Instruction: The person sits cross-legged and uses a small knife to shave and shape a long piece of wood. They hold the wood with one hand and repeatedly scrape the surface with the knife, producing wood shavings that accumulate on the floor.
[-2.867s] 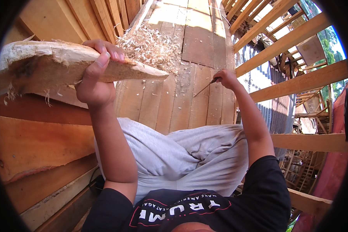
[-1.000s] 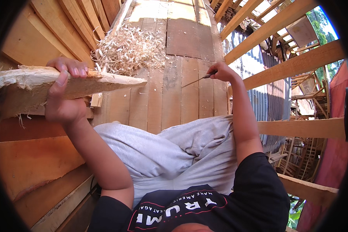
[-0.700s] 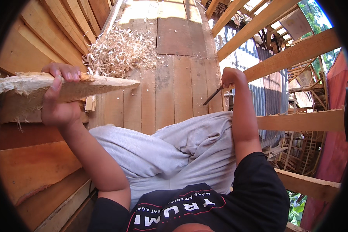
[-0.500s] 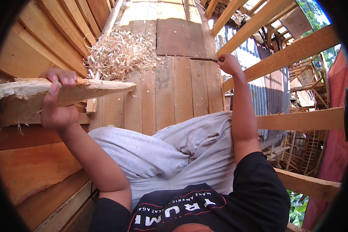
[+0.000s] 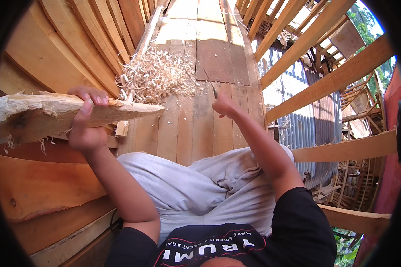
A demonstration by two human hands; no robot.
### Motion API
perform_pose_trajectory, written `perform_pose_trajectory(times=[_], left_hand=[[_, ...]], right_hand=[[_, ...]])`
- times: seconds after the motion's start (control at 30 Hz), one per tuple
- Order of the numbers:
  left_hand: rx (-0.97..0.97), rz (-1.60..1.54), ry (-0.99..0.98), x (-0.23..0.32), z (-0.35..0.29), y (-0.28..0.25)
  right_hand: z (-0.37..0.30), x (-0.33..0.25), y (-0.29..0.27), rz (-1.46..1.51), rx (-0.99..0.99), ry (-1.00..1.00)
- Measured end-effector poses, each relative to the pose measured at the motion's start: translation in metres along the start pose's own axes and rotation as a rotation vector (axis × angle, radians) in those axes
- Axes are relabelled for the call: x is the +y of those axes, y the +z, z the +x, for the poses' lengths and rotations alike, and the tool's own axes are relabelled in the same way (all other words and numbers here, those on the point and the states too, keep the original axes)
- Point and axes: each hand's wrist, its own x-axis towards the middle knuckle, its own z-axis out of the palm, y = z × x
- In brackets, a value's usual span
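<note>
My left hand (image 5: 85,127) is closed around a pale, rough-hewn piece of wood (image 5: 40,113), which reaches in from the left rim. It tapers to a point over the floor, and torn fibres hang from its underside. In front of my right knee, my right hand (image 5: 224,106) grips the handle of a thin, dark-bladed knife (image 5: 210,82). The blade points away from me and slightly left, over the boards, apart from the wood. Its handle is mostly hidden in my fist.
Curled wood shavings (image 5: 158,75) are heaped on the plank floor (image 5: 205,142) beyond the wood's tip. Curved planks (image 5: 71,49) wall the left side. Spaced timber beams (image 5: 329,82) stand along the right, with corrugated metal sheets (image 5: 298,107) behind them. My crossed legs (image 5: 187,182) are close below.
My right hand has swung left and nearer to me with the knife, whose blade now points forward rather than left. My left hand keeps its hold on the wood. The view has shifted slightly.
</note>
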Motion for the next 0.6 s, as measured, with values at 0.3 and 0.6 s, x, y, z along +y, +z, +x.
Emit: perform_pose_trajectory(times=[0.3, 0.6], left_hand=[[0.019, 0.028, 0.03, 0.002, 0.001, -0.003], [0.071, -0.064, 0.01, 0.006, 0.0, -0.005]], right_hand=[[0.013, -0.009, 0.071, 0.231, 0.184, 0.267], [-0.024, -0.047, 0.119, 0.274, -0.044, -0.137]])
